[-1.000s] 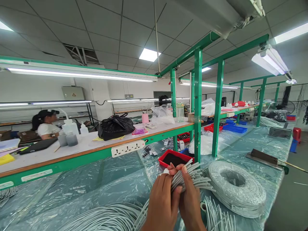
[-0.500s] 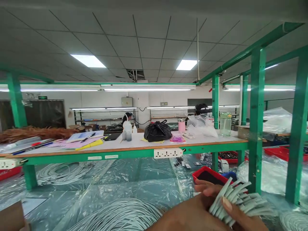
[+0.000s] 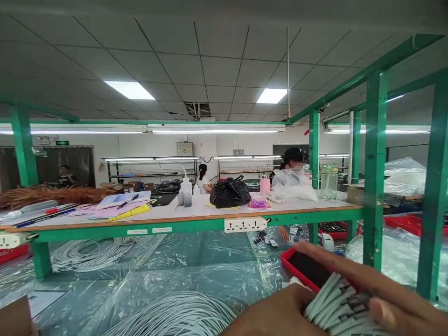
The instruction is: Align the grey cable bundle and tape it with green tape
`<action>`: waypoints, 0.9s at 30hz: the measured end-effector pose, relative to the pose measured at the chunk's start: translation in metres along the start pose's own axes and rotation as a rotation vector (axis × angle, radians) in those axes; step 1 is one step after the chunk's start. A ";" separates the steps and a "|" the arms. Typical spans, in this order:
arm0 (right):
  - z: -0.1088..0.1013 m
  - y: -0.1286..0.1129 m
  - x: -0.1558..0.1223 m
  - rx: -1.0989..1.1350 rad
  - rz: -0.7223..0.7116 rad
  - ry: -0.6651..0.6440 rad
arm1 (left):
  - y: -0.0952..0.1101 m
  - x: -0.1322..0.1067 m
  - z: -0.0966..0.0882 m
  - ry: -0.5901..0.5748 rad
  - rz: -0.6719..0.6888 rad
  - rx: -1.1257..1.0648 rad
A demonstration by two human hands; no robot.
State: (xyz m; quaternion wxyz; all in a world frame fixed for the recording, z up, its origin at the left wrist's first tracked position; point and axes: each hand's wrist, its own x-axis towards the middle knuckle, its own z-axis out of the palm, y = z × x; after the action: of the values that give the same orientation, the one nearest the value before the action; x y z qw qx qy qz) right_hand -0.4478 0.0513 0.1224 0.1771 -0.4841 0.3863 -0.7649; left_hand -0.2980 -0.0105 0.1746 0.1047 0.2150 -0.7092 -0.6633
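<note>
Over plastic-covered bench (image 3: 196,275), grey cable bundle (image 3: 341,310) clenched between left hand (image 3: 280,315), right hand (image 3: 388,294).

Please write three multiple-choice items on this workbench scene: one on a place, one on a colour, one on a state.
1. Where does the black bag sit?
A. on the raised shelf
B. on the floor
C. in the red tray

2. What colour are the bench posts?
A. blue
B. green
C. yellow

3. How are the grey cable ends held?
A. lying loose on the plastic
B. hanging from a hook
C. bunched between both hands

Answers: 1 A, the bag rests on the shelf above the power strip; 2 B, every post is green; 3 C, the left hand and right hand close around the bundle.
</note>
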 end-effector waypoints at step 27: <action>0.010 -0.029 0.003 0.085 -0.235 0.359 | 0.048 0.024 -0.015 0.107 0.334 -0.065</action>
State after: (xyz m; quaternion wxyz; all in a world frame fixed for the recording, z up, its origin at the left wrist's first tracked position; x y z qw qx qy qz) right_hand -0.4370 0.0637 0.1487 0.0352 -0.3739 0.3199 -0.8699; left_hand -0.3210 -0.0330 0.2200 0.2578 0.1258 -0.7067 -0.6467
